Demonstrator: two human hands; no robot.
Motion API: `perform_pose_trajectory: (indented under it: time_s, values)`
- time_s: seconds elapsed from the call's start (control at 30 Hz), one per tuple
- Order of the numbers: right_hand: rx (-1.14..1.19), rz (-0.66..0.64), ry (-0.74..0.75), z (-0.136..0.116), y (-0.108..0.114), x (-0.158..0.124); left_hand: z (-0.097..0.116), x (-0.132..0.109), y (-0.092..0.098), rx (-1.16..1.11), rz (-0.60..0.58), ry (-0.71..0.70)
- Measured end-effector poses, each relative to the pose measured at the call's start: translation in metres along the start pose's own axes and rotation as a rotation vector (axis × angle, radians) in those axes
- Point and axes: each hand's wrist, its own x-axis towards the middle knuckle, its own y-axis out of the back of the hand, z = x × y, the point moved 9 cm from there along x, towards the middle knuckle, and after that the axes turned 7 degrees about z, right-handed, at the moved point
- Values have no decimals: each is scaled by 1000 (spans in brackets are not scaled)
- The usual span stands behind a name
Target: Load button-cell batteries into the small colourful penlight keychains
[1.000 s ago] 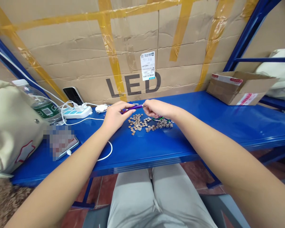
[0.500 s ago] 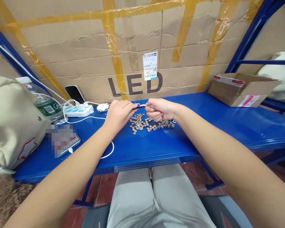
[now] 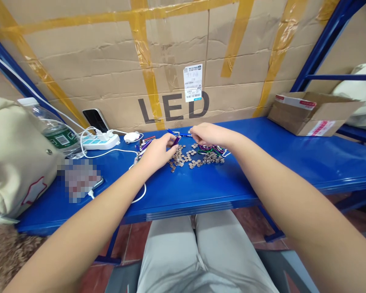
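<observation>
My left hand (image 3: 159,152) pinches a small purple metal tube (image 3: 176,141) between thumb and fingers, tilted over the scattered button cells (image 3: 179,156). To its right my right hand (image 3: 205,134) is closed, fingers curled downward at the end of some slim blue tubes (image 3: 183,133) behind the coins of metal. What those fingers hold, if anything, is hidden. Small silver metal parts (image 3: 213,158) lie heaped below my right hand, beside coloured clips or loops (image 3: 212,149) in green and purple. More purple and red tubes (image 3: 145,142) lie behind my left hand, partly covered by it.
A white power strip (image 3: 100,141) with cables, a bottle (image 3: 59,136) and a phone (image 3: 97,185) stand or lie at left, near a beige bag (image 3: 15,150). A cardboard box (image 3: 311,116) sits at right on the blue table (image 3: 183,193). Large cardboard (image 3: 110,61) backs it.
My hands have come apart; they were joined by the purple tube. It stays in my left hand, now tilted and lower. The blue tubes and coloured loops have come into sight.
</observation>
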Motion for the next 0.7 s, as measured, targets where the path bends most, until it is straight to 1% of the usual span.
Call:
perform_pose_trajectory:
  time_s: [0.03, 0.07, 0.1, 0.2, 0.27, 0.33, 0.4, 0.47, 0.57, 0.63, 0.7]
  values:
    - [-111, 24, -14, 3, 5, 0, -2, 0, 2, -19, 8, 13]
    - [-220, 14, -36, 6, 7, -1, -3, 1, 4, -35, 20, 22]
    - [-316, -30, -63, 11, 6, -2, -3, 1, 6, -43, 31, 29]
    - [-502, -254, -109, 23, -12, -8, -2, 1, 11, -33, 48, 39]
    - [-563, -330, -88, 25, -20, -10, 0, 0, 13, -27, 43, 27]
    - [-580, -313, -45, 24, -21, -7, 4, 0, 14, -37, 40, 1]
    - [-576, -251, 5, 22, -15, -4, 7, 0, 15, -48, 45, -23]
    - [-553, -216, 32, 23, -7, -4, 8, 0, 15, -52, 49, -34]
    - [-439, -230, 25, 30, 1, -6, 9, -1, 16, -43, 48, -64]
    - [-358, -261, 36, 32, 1, -7, 12, -1, 16, -31, 49, -101]
    - [-343, -283, 32, 35, 0, -7, 14, -1, 17, -15, 49, -130]
